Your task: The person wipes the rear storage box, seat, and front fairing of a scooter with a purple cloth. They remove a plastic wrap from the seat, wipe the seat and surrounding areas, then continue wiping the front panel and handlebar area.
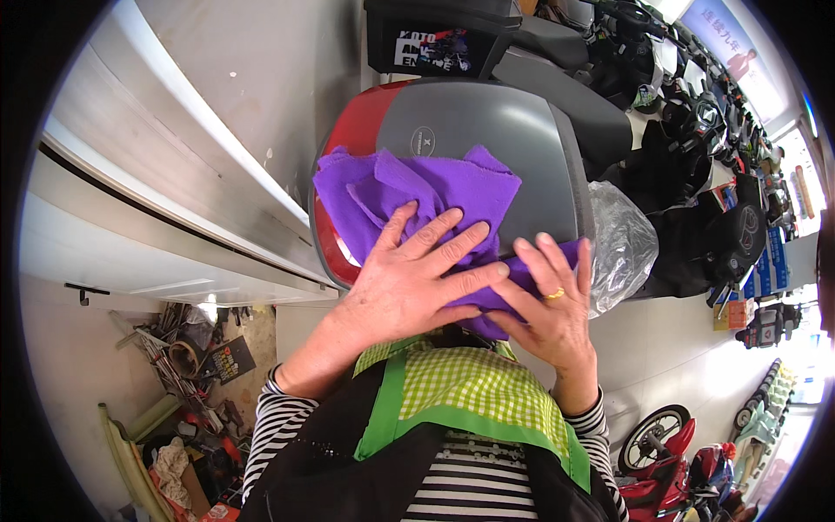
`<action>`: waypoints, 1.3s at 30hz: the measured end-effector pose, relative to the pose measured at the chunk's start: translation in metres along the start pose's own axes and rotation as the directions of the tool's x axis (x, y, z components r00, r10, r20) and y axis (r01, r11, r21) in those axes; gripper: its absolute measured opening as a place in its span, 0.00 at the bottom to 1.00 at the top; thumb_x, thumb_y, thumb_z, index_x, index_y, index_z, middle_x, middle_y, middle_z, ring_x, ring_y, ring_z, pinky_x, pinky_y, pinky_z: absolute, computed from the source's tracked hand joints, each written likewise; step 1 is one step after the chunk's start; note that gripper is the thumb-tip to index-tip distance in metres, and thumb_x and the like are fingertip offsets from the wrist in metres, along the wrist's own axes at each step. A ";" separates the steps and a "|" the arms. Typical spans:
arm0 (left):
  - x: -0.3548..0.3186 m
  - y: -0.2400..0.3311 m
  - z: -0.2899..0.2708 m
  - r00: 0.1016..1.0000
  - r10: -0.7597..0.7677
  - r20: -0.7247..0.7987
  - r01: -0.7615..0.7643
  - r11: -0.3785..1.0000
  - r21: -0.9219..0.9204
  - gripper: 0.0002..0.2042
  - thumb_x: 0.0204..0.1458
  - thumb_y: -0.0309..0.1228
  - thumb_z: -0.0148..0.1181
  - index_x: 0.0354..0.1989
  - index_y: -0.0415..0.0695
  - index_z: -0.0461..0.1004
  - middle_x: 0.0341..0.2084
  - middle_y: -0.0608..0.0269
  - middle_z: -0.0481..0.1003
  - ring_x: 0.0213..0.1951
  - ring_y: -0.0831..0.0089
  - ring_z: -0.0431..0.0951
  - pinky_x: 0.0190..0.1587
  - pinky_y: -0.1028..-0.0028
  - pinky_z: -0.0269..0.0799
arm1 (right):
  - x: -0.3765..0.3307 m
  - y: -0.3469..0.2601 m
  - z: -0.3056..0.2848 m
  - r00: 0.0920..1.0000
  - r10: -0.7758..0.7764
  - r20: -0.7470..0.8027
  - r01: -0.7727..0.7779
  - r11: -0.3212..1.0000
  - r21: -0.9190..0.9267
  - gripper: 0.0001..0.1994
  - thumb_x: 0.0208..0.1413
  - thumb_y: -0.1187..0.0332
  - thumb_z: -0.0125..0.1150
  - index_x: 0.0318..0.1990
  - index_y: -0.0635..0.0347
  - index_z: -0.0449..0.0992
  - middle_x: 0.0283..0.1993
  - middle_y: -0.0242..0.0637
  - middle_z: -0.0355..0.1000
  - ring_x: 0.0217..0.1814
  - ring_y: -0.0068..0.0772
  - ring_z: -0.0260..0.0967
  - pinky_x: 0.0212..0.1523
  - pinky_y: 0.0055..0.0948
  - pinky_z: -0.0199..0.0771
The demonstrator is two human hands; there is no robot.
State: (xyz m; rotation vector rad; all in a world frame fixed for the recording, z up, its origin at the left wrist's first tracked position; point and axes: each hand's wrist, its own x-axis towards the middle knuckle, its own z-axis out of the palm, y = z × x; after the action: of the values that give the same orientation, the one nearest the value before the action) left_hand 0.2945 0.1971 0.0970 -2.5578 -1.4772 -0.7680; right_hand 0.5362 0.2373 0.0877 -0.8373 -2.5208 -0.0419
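Observation:
A purple cloth [470,187] lies crumpled over the near part of a grey and red scooter top box [487,117]. My left hand [417,270] rests flat on the cloth with its fingers spread. Beside it my right hand [552,304] also presses on the cloth, fingers stretched out and apart, a ring on one of them. The fingertips of my left hand come close to those of my right. Part of the lid's red edge shows to the left of the cloth.
A clear plastic bag [619,244] hangs by the box's right side. Beyond stand a black box [439,39] and rows of scooters [661,113]. A white wall and door [174,226] run close along the left. A red motorbike [661,461] is at the lower right.

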 end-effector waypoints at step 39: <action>0.126 -0.240 0.007 0.852 -0.447 0.272 0.512 0.820 -0.256 0.29 0.54 0.58 0.56 0.48 0.43 0.81 0.44 0.48 0.80 0.47 0.58 0.79 0.52 0.63 0.71 | -0.084 0.009 0.069 0.849 0.521 -0.087 -0.474 0.824 0.311 0.48 0.52 0.64 0.70 0.74 0.62 0.42 0.78 0.56 0.33 0.79 0.59 0.36 0.67 0.49 0.59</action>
State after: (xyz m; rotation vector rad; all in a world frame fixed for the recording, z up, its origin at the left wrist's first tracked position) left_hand 0.1482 0.4253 0.1090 -2.5583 -2.3020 -0.8867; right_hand 0.5703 0.2102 -0.0128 -1.2850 -2.0129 0.3917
